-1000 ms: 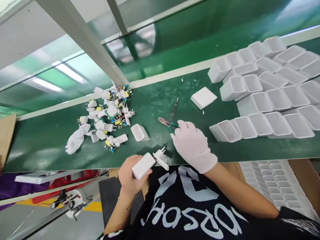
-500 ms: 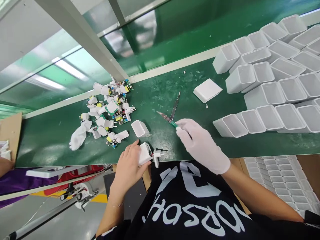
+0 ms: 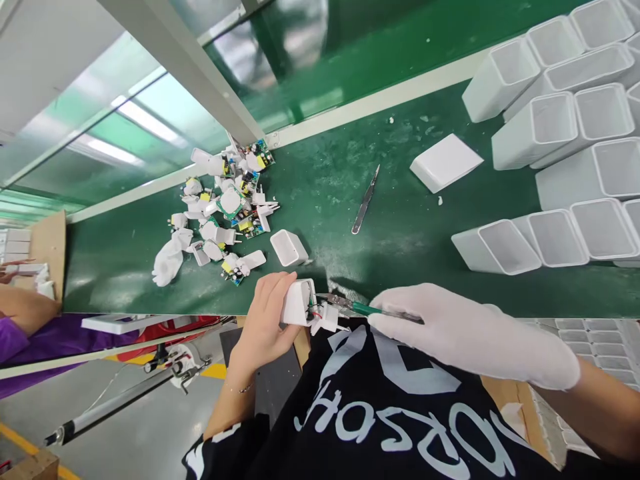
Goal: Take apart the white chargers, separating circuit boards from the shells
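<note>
My bare left hand (image 3: 270, 320) grips a white plastic housing (image 3: 296, 303) at the bench's front edge. Out of its open end, facing right, come a white plug piece (image 3: 327, 317) and thin wires. My right hand (image 3: 425, 317), in a white glove, is closed round green-handled pliers (image 3: 363, 308). The pliers' tips reach the housing's open end, by the wires; whether they grip anything is too small to tell. An open white housing (image 3: 289, 248) lies on its side just beyond my left hand. Dark tweezers (image 3: 367, 200) lie on the green bench (image 3: 330, 180).
To the left sits a pile of circuit boards with white plug parts (image 3: 230, 207), beside a crumpled white glove (image 3: 169, 262). Rows of white housings (image 3: 540, 127) stand at right, near a single closed-side-up one (image 3: 447, 163). Another person's arm (image 3: 27, 310) shows at far left.
My right hand has lifted the pliers off the bench and brought them to the held housing's open end. The tweezers stay lying on the bench. The view has shifted slightly.
</note>
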`<state>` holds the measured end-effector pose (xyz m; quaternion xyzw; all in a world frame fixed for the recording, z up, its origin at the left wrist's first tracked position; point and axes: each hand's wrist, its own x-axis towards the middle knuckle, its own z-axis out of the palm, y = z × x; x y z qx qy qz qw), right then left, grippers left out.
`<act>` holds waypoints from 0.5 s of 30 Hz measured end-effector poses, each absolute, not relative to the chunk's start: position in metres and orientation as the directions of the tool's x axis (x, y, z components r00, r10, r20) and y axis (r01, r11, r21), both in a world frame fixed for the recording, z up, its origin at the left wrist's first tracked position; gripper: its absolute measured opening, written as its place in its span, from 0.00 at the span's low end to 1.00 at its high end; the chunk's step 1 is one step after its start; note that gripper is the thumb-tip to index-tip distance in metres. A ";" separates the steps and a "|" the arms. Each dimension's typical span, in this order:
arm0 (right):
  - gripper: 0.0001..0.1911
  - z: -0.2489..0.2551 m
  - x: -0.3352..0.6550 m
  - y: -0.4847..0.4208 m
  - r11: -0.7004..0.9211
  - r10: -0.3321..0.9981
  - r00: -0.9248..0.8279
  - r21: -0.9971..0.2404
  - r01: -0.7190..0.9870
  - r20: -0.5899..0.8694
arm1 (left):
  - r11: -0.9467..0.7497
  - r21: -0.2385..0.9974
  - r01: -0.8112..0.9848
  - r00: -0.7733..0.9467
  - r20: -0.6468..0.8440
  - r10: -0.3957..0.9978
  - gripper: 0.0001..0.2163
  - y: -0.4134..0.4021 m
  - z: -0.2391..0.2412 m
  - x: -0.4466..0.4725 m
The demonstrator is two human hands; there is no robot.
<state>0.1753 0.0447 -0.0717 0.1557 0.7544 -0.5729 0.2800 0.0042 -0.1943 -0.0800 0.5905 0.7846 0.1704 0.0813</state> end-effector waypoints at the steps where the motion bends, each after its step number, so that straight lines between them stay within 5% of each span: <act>1: 0.26 -0.072 0.175 0.045 0.303 -0.083 -0.798 -0.778 0.550 -0.596 | 0.231 0.356 0.906 -0.274 0.077 0.959 0.29 -0.192 -0.077 0.003; 9: 0.24 -0.067 0.166 0.049 0.366 -0.077 -0.838 -0.797 0.481 -0.541 | 0.143 0.304 0.942 -0.167 0.053 0.984 0.31 -0.184 -0.072 -0.004; 15: 0.12 -0.075 0.187 0.032 0.643 -0.146 -0.977 -0.765 0.027 -0.157 | 0.110 0.174 0.979 -0.098 -0.078 0.992 0.20 -0.173 -0.054 -0.006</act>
